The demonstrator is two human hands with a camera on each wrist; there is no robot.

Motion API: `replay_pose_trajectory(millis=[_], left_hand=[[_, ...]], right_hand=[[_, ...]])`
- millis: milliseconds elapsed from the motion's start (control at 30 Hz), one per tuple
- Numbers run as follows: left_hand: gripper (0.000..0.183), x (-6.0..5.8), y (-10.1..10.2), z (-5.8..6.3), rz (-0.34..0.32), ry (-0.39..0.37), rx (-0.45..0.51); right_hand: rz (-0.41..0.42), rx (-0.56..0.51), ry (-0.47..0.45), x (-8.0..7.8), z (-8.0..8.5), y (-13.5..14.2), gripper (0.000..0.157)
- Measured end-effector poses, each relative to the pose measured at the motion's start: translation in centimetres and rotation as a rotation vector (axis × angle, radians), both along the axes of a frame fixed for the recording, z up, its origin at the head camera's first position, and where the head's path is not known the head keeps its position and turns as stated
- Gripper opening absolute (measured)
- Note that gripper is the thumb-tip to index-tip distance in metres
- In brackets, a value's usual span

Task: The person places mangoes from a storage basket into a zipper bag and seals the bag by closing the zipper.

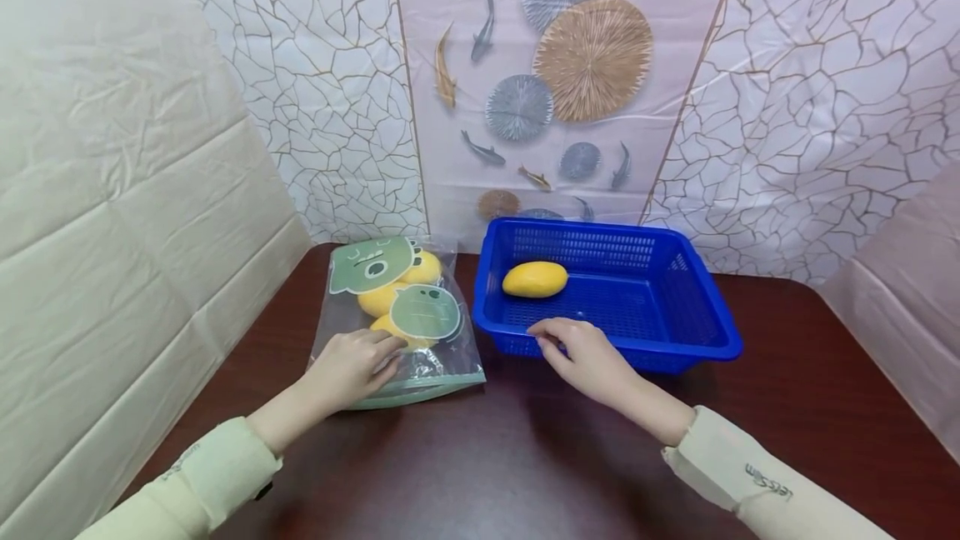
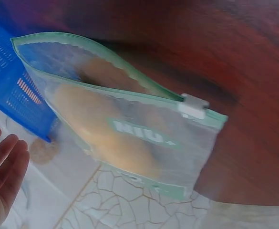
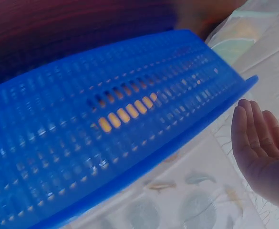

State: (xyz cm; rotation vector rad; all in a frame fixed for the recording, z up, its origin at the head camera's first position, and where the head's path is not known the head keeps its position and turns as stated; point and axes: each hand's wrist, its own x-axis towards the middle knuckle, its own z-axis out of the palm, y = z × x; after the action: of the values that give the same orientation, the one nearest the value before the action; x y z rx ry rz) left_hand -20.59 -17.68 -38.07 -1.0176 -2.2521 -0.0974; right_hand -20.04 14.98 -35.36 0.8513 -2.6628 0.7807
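On the left of the table lies a clear zip bag [image 1: 341, 327] with green cartoon prints and several yellow mangoes [image 1: 377, 301] inside. My left hand [image 1: 348, 369] is over its near part, fingers loosely bent and holding nothing. The left wrist view shows the bag's mouth gaping, with a white slider [image 2: 193, 107] at one end. A single mango [image 1: 535, 280] lies in the left part of the blue basket [image 1: 675, 348]. My right hand [image 1: 592, 361] is at the basket's front rim, its fingers relaxed with nothing in them; the mango shows yellow through the basket's slots [image 3: 125, 114] in the right wrist view.
The dark red-brown table [image 1: 480, 457] extends in front of the bag and basket. Behind stands a patterned cloth backdrop [image 1: 517, 165], and a pale cloth wall [image 1: 135, 190] rises on the left. The basket's left side is close to the bag.
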Motion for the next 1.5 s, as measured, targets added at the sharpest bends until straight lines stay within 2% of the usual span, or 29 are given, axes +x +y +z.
replay_pose_trajectory(millis=[300, 433, 633, 800, 1000, 1267, 1500], left_hand=[[0.028, -1.3, 3.5, 1.3, 0.069, -0.126, 0.024], [0.027, -1.6, 4.4, 1.2, 0.042, -0.117, 0.053], [0.026, -1.5, 4.6, 1.1, 0.026, -0.111, 0.071], [0.026, -1.5, 4.8, 0.9, 0.029, -0.136, 0.083], [0.029, -1.8, 5.4, 0.7, 0.050, -0.148, 0.081], [0.031, -2.7, 7.4, 0.6, -0.009, -0.184, 0.115], [0.034, -3.6, 9.5, 0.4, -0.015, -0.208, 0.082]], right_hand=[[-0.052, -0.019, 0.016, 0.1, 0.8, 2.1, 0.020], [-0.055, -0.023, 0.012, 0.2, 1.0, 2.5, 0.020], [-0.077, -0.013, 0.021, 0.4, 1.1, 3.3, 0.020], [-0.111, 0.004, 0.038, 0.3, 1.4, 4.4, 0.020], [-0.112, 0.000, 0.045, -0.1, 1.6, 5.6, 0.020], [-0.144, 0.019, 0.047, -0.7, 1.2, 7.1, 0.020], [-0.167, 0.040, 0.056, -1.2, 1.1, 8.0, 0.020]])
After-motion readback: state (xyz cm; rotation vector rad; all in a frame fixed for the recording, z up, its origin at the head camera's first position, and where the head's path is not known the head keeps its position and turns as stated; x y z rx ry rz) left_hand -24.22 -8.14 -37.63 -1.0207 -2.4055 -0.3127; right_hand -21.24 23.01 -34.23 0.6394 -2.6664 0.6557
